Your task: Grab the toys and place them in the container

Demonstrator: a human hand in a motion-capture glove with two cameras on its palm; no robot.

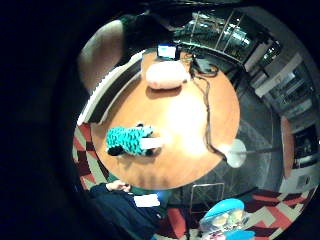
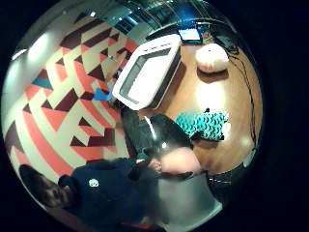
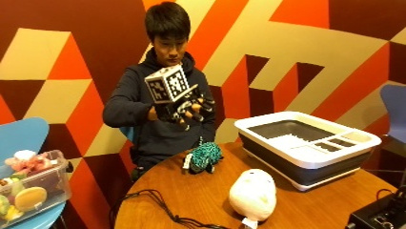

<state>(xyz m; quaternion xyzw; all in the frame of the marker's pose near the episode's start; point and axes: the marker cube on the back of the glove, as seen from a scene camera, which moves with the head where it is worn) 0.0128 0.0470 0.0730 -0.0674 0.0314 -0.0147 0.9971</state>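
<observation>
Honestly, nothing is done yet: nearest me the white plush toy (image 3: 252, 193) lies on the table (image 3: 190, 191), the teal toy (image 3: 204, 157) farther back, the container (image 3: 306, 145) right, empty. My gloved hand (image 3: 184, 109) hovers beyond, fingers loosely spread, holding nothing.

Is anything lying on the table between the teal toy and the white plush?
No. In the outside view, only bare tabletop separates the teal toy from the white plush; the cable runs off to the side.
</observation>
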